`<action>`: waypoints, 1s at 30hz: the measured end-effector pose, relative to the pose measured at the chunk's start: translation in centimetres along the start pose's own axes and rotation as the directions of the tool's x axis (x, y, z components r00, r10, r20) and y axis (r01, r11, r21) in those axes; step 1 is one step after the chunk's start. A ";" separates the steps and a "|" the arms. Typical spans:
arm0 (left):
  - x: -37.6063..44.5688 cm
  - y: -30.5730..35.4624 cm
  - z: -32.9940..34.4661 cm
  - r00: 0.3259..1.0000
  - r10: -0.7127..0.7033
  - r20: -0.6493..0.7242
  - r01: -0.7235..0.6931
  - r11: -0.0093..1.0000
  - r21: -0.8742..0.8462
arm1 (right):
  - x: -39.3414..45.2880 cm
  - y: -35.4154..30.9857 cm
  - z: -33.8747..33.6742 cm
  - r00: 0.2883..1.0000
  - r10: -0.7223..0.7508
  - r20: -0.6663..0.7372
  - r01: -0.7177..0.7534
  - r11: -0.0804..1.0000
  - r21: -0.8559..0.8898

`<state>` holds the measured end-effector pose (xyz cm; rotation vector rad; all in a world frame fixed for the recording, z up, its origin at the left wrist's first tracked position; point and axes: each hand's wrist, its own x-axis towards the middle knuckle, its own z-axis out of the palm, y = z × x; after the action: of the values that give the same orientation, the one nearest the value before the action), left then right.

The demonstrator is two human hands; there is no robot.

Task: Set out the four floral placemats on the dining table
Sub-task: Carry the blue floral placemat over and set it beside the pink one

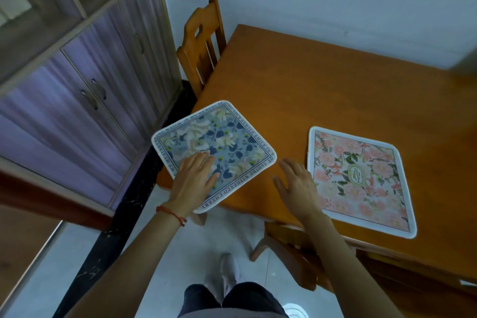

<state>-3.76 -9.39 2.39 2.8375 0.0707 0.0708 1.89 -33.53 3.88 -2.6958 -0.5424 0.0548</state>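
A blue floral placemat (227, 134) lies at the near left corner of the wooden dining table (322, 85), turned at an angle, with its left and near corners hanging past the table edges. My left hand (195, 181) rests flat on its near part, fingers spread. My right hand (296, 183) hovers open over the bare wood between the two mats, holding nothing. A pink floral placemat (361, 178) lies flat along the table's near edge to the right, just beside my right hand.
A wooden chair (201, 41) stands at the table's left end against the white wall. Another chair (289, 250) is tucked under the near edge. A cabinet with purple doors (85, 95) fills the left side. My legs and shoe (229, 273) are on the pale floor.
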 end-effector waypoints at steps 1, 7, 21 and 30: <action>0.3 -0.4 0.2 1.000 0.006 0.004 -0.006 1.000 0.007 | 0.4 -0.1 0.2 1.000 0.003 0.005 -0.003 1.000 0.000; 3.4 -2.4 0.8 0.999 0.023 0.038 -0.024 0.999 0.024 | 3.1 -0.7 1.7 1.000 0.028 0.012 -0.028 0.999 0.017; 11.2 -8.6 0.6 0.955 0.254 0.151 -0.268 0.960 0.079 | 6.1 -3.7 5.8 0.948 0.317 -0.014 -0.317 0.948 0.008; 15.3 -14.1 0.5 0.820 0.525 0.229 -0.544 0.839 0.023 | 4.4 -10.4 9.9 0.797 0.592 -0.115 -0.593 0.805 0.037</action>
<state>10.98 4.79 -1.63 2.8367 -0.7959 -0.1222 1.05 -19.39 -1.11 -2.7359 0.3624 0.0586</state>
